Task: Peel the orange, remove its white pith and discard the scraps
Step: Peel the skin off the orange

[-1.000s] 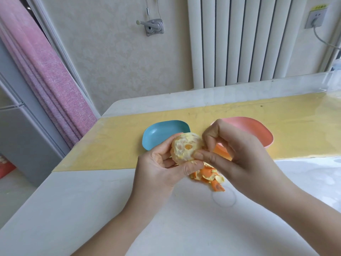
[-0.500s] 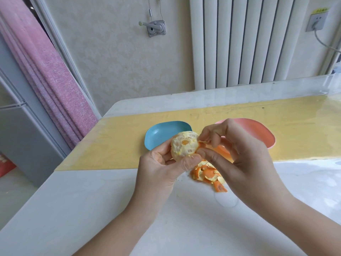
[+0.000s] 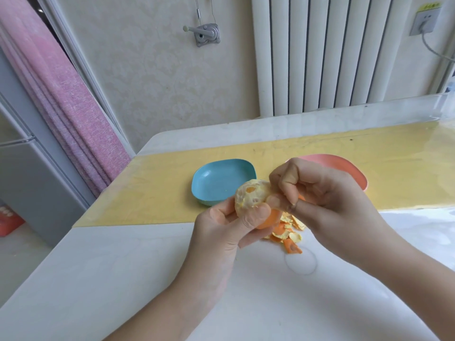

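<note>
No text can be read with any certainty. A small yellow sticker (image 3: 430, 6) on the wall just above the wall socket (image 3: 425, 20), at the upper right, carries a short line of dark characters, but they are too small and blurred to make out. A red object (image 3: 8, 219) on the floor at the left edge shows a row of white marks on its upper side, and these are just as illegible.

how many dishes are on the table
2: a blue dish on the yellow strip, beyond the left hand; a pink dish partly hidden behind the right hand.
</note>
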`<state>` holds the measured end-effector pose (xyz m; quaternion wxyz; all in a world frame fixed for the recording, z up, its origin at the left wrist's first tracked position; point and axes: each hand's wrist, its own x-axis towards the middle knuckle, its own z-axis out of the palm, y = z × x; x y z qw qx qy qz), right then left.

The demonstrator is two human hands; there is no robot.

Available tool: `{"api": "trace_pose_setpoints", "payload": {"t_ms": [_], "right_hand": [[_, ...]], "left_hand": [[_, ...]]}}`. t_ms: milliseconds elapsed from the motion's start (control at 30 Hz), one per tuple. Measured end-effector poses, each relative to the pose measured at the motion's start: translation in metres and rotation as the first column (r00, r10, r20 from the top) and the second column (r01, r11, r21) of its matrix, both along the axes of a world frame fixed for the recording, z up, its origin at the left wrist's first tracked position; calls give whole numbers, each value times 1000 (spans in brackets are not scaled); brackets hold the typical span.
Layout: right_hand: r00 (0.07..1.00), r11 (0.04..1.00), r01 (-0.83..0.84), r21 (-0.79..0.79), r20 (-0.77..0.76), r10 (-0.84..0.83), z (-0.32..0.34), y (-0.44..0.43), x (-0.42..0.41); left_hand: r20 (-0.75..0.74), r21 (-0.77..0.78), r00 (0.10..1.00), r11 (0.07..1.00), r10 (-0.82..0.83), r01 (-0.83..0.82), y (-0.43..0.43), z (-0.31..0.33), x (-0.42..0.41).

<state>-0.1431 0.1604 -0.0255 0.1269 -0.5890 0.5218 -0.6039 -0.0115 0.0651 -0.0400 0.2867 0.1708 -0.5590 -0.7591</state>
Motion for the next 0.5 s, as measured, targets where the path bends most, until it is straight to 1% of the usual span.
{"api": "trace_pose_setpoints", "payload": {"t_ms": [33, 100, 167, 200, 233, 267, 333, 367, 400, 433, 467, 500], "right_hand": [[998, 999, -7, -34, 59, 9, 0, 0, 3], [972, 994, -35, -99, 230, 57, 4, -1, 8], [913, 990, -52, -129, 395, 100, 8, -2, 11], [869, 990, -59, -131, 481, 115, 10, -2, 12], [808, 988, -70, -134, 574, 135, 12, -2, 13], [724, 985, -87, -146, 670, 163, 12, -2, 12], [491, 977, -102, -185, 845, 212, 11, -3, 7], [372, 977, -86, -195, 903, 214, 11, -3, 4], [299, 982, -57, -181, 935, 190, 10, -3, 0], [293, 990, -33, -139, 945, 142, 9, -3, -4], [340, 996, -10, -85, 937, 83, 8, -2, -8], [425, 1000, 17, -26, 905, 16, 7, -2, -11]], "left_hand": [[-23, 58, 999, 998, -27, 28, 3, 1, -1], [-73, 188, 994, 977, -86, 99, 11, 4, -2], [-93, 298, 989, 944, -117, 139, 18, 6, -3], [-101, 343, 987, 926, -129, 156, 18, 6, -3], [-120, 381, 981, 905, -152, 187, 18, 5, -3], [-145, 406, 972, 885, -185, 229, 18, 5, -3], [-182, 423, 954, 857, -238, 295, 16, 3, -3], [-192, 417, 946, 851, -261, 319, 15, 2, -3], [-198, 399, 937, 850, -287, 344, 14, 2, -3], [-205, 382, 929, 848, -309, 367, 13, 2, -3], [-214, 374, 924, 847, -318, 378, 11, 1, -3], [-220, 376, 925, 847, -311, 375, 9, 1, -4]]}}
